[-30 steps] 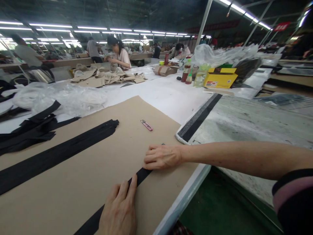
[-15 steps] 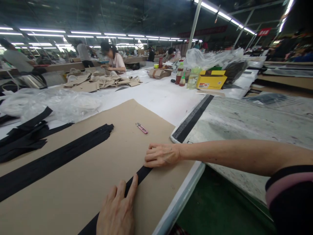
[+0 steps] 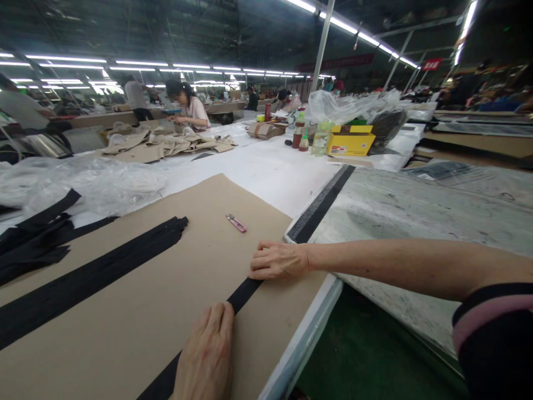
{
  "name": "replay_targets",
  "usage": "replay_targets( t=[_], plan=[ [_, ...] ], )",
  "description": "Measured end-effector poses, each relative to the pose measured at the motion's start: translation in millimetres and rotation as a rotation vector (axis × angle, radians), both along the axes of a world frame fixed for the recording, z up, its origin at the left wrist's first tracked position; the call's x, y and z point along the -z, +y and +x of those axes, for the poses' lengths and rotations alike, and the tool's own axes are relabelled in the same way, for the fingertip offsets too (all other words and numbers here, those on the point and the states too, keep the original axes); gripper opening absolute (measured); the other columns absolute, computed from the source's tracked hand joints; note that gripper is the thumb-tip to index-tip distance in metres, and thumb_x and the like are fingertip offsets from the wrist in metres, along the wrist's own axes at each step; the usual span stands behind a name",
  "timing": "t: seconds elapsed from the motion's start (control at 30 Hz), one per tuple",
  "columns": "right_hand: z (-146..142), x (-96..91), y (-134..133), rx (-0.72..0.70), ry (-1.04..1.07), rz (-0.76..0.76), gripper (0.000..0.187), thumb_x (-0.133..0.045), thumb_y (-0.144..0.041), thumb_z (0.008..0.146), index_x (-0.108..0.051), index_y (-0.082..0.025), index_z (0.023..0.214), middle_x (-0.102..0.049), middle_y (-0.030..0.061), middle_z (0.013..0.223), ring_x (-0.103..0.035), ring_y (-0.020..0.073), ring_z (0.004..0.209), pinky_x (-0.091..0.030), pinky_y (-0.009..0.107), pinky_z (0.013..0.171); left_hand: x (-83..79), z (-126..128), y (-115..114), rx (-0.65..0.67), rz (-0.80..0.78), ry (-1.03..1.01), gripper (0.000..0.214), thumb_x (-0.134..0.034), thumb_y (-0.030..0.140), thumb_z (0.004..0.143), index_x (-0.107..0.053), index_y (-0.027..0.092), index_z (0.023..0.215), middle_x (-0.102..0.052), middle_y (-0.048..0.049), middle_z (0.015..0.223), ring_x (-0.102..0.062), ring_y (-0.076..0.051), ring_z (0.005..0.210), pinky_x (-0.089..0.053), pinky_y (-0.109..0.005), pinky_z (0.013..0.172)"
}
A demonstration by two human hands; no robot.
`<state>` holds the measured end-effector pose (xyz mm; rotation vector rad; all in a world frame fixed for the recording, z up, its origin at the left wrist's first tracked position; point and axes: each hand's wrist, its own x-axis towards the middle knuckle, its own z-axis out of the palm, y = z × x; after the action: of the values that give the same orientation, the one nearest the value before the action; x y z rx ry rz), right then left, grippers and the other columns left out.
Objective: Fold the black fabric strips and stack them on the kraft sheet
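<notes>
A narrow black fabric strip [image 3: 245,294] lies slantwise on a beige sheet [image 3: 166,311]. My left hand [image 3: 208,350] is on the strip's nearer part, its fingers drawn together and bent down onto the fabric; the thumb is hidden. Farther along, the curled fingers of my right hand [image 3: 278,261] close on the strip's far end, and their tips are out of sight. Beyond my hands, pink-handled thread snips [image 3: 236,223] rest on the sheet. To the left runs a wider stack of black strips [image 3: 95,278].
Loose black strips [image 3: 33,239] and clear plastic [image 3: 100,178] are at the left. A greenish-white board [image 3: 416,211] with a dark strip [image 3: 322,205] adjoins on the right. Beige pieces [image 3: 166,144], bottles [image 3: 298,130] and a yellow box [image 3: 350,141] stand farther back. A co-worker [image 3: 194,108] sits beyond.
My left hand's fingers, spread along the strip before, have come together and bent. My right hand remains at the strip's far end. The view has shifted slightly.
</notes>
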<state>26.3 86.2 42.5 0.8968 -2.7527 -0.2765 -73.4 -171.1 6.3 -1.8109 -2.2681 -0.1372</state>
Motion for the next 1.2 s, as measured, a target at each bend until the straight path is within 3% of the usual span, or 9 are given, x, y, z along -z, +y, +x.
replay_targets(
  t=[0.23,0.37,0.53,0.77,1.2],
  plan=[
    [3,-2.0,-1,0.151,-0.132,-0.211,0.036,-0.046,-0.012,0.08,-0.051,-0.016,0.116,-0.058,0.0068,0.099,-0.051,0.0177,0.092,-0.032,0.033,0.085,-5.6,0,12,-0.068,0.037,-0.163,0.046,-0.034,-0.002,0.081,-0.049,0.017,0.12,-0.054,-0.0043,0.1,-0.054,-0.017,0.092,-0.047,-0.032,0.084],
    [0,-3.7,-4,0.179,-0.138,-0.255,0.025,-0.048,-0.023,0.087,-0.053,-0.016,0.111,-0.058,0.0063,0.097,-0.052,0.0172,0.091,-0.034,0.032,0.082,-10.5,6,31,-0.035,0.058,-0.259,0.047,-0.034,-0.003,0.081,-0.052,0.015,0.12,-0.053,-0.0064,0.111,-0.052,-0.018,0.103,-0.045,-0.031,0.092],
    [-4,0.1,2,0.127,-0.138,-0.222,0.018,-0.044,-0.016,0.091,-0.056,-0.018,0.104,-0.058,0.0048,0.093,-0.051,0.0157,0.089,-0.035,0.029,0.077,-12.9,11,49,-0.016,0.005,-0.295,0.048,-0.033,-0.004,0.081,-0.053,0.013,0.12,-0.055,-0.0056,0.098,-0.051,-0.018,0.092,-0.046,-0.03,0.086],
    [-1,4.1,15,0.018,-0.079,-0.099,0.02,-0.036,-0.017,0.096,-0.055,-0.016,0.1,-0.056,0.0058,0.091,-0.047,0.0158,0.085,-0.035,0.029,0.074,-7.5,11,52,-0.028,-0.048,-0.266,0.053,-0.032,-0.004,0.081,-0.046,0.012,0.13,-0.054,-0.0059,0.1,-0.046,-0.019,0.093,-0.041,-0.032,0.088],
    [14,3.8,24,0.08,-0.019,0.04,0.024,-0.032,-0.02,0.098,-0.055,-0.015,0.101,-0.056,0.0075,0.092,-0.049,0.0157,0.085,-0.033,0.031,0.073,-20.2,22,59,-0.063,-0.184,-0.174,0.061,-0.024,-0.003,0.083,-0.039,0.018,0.138,-0.054,-0.0078,0.107,-0.045,-0.021,0.092,-0.042,-0.035,0.087]
  ],
)
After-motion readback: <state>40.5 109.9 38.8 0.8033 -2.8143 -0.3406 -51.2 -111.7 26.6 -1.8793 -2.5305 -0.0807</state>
